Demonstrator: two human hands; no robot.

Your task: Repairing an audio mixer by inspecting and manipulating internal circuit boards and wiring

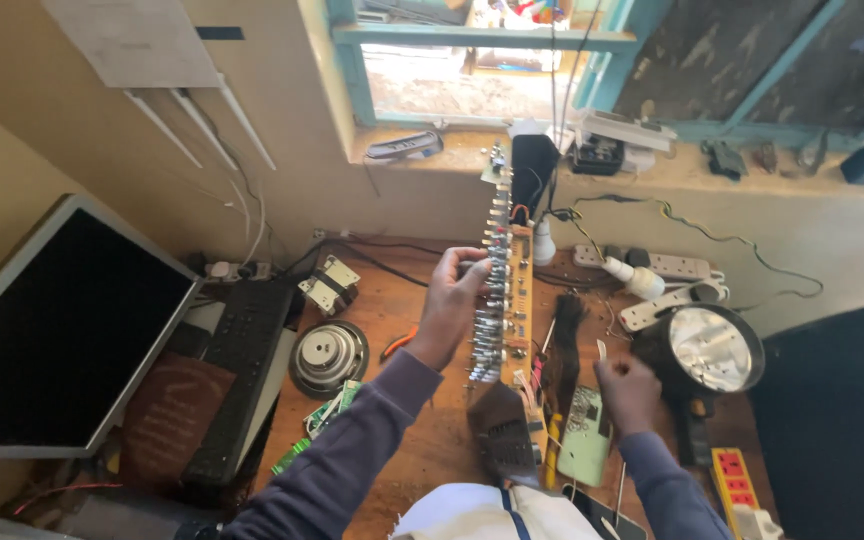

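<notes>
My left hand [452, 300] grips a long narrow circuit board [512, 290] by its left edge, holding it upright over the wooden workbench [402, 310]. Rows of metal knobs and shafts line the board's left side, and a dark heat sink [507, 432] hangs at its lower end. My right hand [628, 392] hovers lower right, fingers closed, beside a pale green circuit board [584, 438] and a dark brush [562, 350]. Whether the right hand pinches something small is hidden.
A monitor [52, 330] and black keyboard [242, 370] stand at left, with a loose speaker [328, 356] and transformer [328, 284] nearby. A large lamp reflector [708, 348], power strips [652, 264] and wires fill the right. A black box [842, 420] sits far right.
</notes>
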